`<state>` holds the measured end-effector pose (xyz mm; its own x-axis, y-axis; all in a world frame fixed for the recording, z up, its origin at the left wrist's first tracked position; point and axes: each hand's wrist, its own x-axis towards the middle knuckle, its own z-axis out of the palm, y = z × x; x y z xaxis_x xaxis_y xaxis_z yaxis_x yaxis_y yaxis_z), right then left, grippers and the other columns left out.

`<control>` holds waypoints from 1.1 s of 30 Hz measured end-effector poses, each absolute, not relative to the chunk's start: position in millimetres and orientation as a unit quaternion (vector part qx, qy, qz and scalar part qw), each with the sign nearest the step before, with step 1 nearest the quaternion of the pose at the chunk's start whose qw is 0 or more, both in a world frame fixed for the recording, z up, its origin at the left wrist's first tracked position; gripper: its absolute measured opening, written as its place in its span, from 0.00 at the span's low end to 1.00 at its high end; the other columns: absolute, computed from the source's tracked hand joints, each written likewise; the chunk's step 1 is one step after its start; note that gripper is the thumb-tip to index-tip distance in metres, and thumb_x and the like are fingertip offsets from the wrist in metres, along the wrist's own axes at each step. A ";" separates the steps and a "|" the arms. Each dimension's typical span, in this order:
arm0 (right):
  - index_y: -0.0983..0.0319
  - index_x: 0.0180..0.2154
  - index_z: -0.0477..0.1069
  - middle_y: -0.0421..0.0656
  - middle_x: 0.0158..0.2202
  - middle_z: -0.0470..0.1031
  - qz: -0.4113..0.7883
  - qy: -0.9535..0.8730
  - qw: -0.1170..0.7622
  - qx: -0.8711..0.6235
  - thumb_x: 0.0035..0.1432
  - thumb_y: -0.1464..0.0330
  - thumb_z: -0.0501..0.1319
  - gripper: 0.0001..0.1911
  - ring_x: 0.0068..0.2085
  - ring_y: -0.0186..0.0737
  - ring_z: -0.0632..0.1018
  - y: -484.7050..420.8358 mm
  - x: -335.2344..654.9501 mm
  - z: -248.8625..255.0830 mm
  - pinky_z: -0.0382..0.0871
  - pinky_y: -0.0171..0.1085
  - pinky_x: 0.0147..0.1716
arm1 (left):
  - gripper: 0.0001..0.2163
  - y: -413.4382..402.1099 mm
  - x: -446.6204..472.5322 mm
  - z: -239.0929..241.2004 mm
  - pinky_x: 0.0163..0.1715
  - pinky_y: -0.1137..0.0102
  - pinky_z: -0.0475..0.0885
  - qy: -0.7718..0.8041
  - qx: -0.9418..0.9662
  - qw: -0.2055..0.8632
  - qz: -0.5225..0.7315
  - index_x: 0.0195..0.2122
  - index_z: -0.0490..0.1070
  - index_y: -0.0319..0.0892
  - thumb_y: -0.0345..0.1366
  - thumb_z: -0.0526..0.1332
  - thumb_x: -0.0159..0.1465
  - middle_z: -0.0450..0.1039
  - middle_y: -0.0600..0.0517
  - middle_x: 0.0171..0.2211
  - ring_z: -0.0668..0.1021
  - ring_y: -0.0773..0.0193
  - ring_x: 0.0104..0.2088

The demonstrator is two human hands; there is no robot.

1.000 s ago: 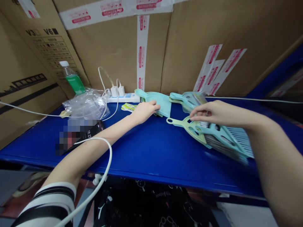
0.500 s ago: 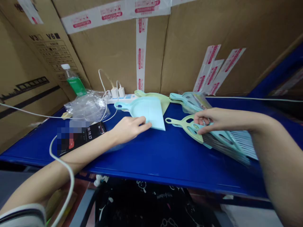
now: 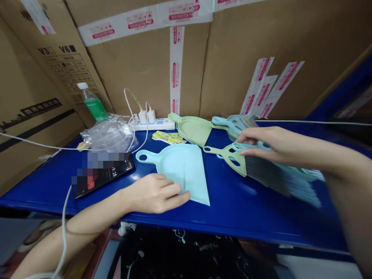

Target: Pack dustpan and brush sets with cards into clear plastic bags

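Note:
My left hand (image 3: 158,192) lies on the near edge of a light blue dustpan (image 3: 180,167), fingers pinching it against the blue shelf (image 3: 226,209). My right hand (image 3: 261,144) grips the handle of a light blue small brush (image 3: 279,170) lifted off a pile of green and blue brushes (image 3: 232,155). A green dustpan (image 3: 193,130) lies further back, with more blue pieces (image 3: 235,124) beside it.
A phone (image 3: 101,172) on a white cable lies at the left. Behind it are crumpled clear plastic (image 3: 109,133), a green-labelled bottle (image 3: 91,101), a power strip (image 3: 154,124) and a printed card (image 3: 168,136). Taped cardboard boxes (image 3: 232,54) wall the back.
My left hand has dragged the light blue dustpan from the back pile toward the front edge. My right hand has raised a blue brush off the pile.

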<state>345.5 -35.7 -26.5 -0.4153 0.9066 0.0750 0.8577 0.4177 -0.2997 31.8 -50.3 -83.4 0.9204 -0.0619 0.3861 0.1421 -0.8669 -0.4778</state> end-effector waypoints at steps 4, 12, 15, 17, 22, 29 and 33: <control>0.60 0.34 0.66 0.51 0.35 0.74 0.082 -0.863 0.122 -0.484 0.56 0.58 0.51 0.14 0.35 0.48 0.74 -38.2 323.4 -27.0 0.66 0.44 0.34 | 0.10 -53.2 32.0 -86.8 0.16 0.72 0.62 -0.004 -0.949 0.252 -0.192 0.41 0.72 0.37 0.25 0.51 0.68 0.62 0.58 0.20 0.66 0.71 0.17; 0.61 0.38 0.68 0.49 0.38 0.75 0.085 -0.906 0.136 -0.393 0.62 0.65 0.56 0.07 0.37 0.45 0.76 -42.3 264.4 -46.0 0.68 0.41 0.35 | 0.10 -58.1 36.0 -97.3 0.14 0.71 0.62 0.002 -0.953 0.227 -0.200 0.43 0.73 0.39 0.26 0.53 0.67 0.63 0.59 0.20 0.67 0.71 0.16; 0.62 0.38 0.67 0.47 0.37 0.74 0.102 -0.908 0.133 -0.385 0.61 0.68 0.59 0.04 0.36 0.43 0.75 -38.4 243.0 -54.8 0.67 0.39 0.35 | 0.10 -58.0 35.9 -98.5 0.14 0.72 0.61 0.006 -0.952 0.216 -0.218 0.40 0.73 0.40 0.28 0.52 0.68 0.64 0.59 0.20 0.67 0.72 0.16; 0.63 0.38 0.66 0.47 0.37 0.74 0.118 -0.907 0.148 -0.376 0.62 0.68 0.60 0.05 0.37 0.43 0.75 -35.1 230.5 -60.6 0.67 0.39 0.36 | 0.10 -56.4 34.1 -96.9 0.16 0.73 0.63 0.000 -0.951 0.199 -0.235 0.37 0.73 0.41 0.28 0.52 0.69 0.67 0.58 0.22 0.68 0.73 0.17; 0.62 0.36 0.66 0.46 0.37 0.73 0.133 -0.905 0.172 -0.366 0.61 0.74 0.58 0.02 0.36 0.42 0.74 -30.7 204.4 -75.3 0.66 0.39 0.35 | 0.14 -44.7 23.9 -90.7 0.20 0.78 0.63 -0.147 -0.923 0.160 -0.318 0.37 0.72 0.41 0.29 0.47 0.71 0.70 0.56 0.24 0.70 0.74 0.21; 0.63 0.42 0.71 0.48 0.41 0.76 0.101 -0.915 0.208 -0.331 0.62 0.65 0.60 0.09 0.43 0.46 0.76 -21.6 226.3 -72.5 0.70 0.43 0.43 | 0.13 -24.2 15.5 -85.0 0.29 0.73 0.68 -0.299 -0.899 0.108 -0.301 0.37 0.72 0.38 0.31 0.48 0.71 0.72 0.51 0.30 0.73 0.67 0.29; 0.61 0.46 0.74 0.49 0.44 0.78 0.016 -0.898 0.127 -0.420 0.62 0.65 0.56 0.14 0.45 0.49 0.77 -10.3 279.8 -59.6 0.70 0.46 0.45 | 0.11 -16.8 15.8 -80.2 0.39 0.67 0.69 -0.276 -0.925 0.025 -0.258 0.38 0.76 0.41 0.39 0.56 0.68 0.72 0.50 0.35 0.71 0.62 0.37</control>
